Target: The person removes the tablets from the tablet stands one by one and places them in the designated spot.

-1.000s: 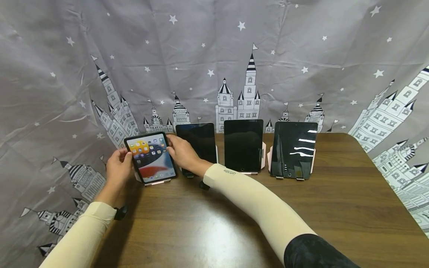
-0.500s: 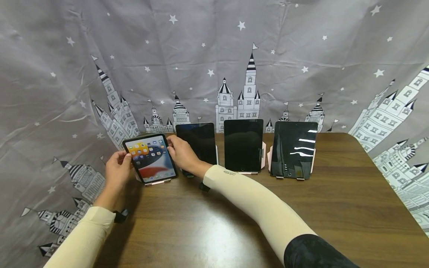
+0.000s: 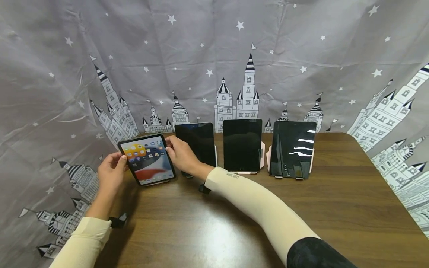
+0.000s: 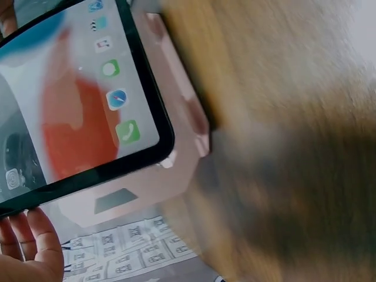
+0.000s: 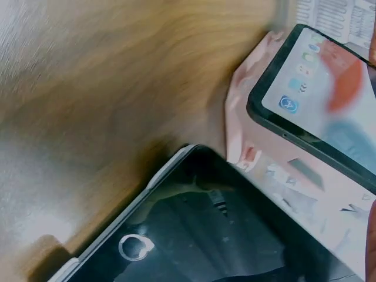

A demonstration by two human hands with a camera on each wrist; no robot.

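Observation:
A tablet (image 3: pixel 147 158) with a lit home screen leans at the far left of the row, its top tilted left. My left hand (image 3: pixel 111 169) pinches its left edge, thumb at the front and fingers behind. On the opposite side, my right hand (image 3: pixel 182 154) holds the upper right edge between thumb and fingers. Behind the tablet is a pink stand (image 4: pixel 170 176); in the left wrist view the tablet's bottom edge sits apart from the stand's front lip. A dark-screened tablet (image 3: pixel 197 139) stands right behind my right hand, partly hidden by it.
Two more dark tablets, a middle one (image 3: pixel 242 145) and a right one (image 3: pixel 292 149), stand on pink stands to the right. The wooden table (image 3: pixel 352 208) meets a grey castle-print curtain (image 3: pixel 187 48) at the back and left.
The lit tablet has shifted left and tilted more, now covering more of its stand's front lip. My left hand has moved left with it; my right hand keeps hold of the right edge.

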